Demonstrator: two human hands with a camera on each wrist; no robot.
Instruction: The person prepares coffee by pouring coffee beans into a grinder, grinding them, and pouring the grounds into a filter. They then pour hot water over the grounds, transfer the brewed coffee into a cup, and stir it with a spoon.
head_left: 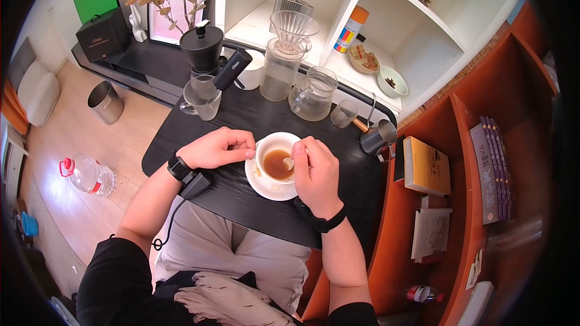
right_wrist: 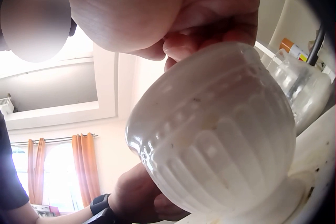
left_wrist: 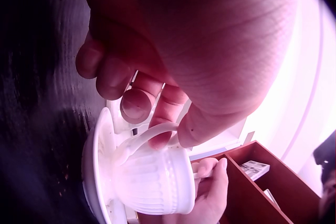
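A white ribbed cup (head_left: 266, 143) holds brown liquid and stands on a white saucer (head_left: 272, 191). At the cup's left side my left hand (head_left: 219, 147) pinches its handle (left_wrist: 144, 139) between thumb and forefinger. My right hand (head_left: 318, 175), at the right rim, pinches a small white spoon (head_left: 289, 162). The spoon's bowl lies at the liquid inside the cup, and its handle is mostly hidden by my fingers. The right wrist view shows the cup's fluted wall (right_wrist: 226, 145) close up, with the right hand's fingers over the rim.
Behind the cup, on the black table (head_left: 175, 139), stand a glass mug (head_left: 202, 98), a black grinder (head_left: 202, 48), a glass dripper (head_left: 294, 27) on a carafe, a glass pot (head_left: 313, 93), a small glass (head_left: 344, 113) and a metal pitcher (head_left: 379, 137). Wooden shelves (head_left: 393, 229) adjoin the right side.
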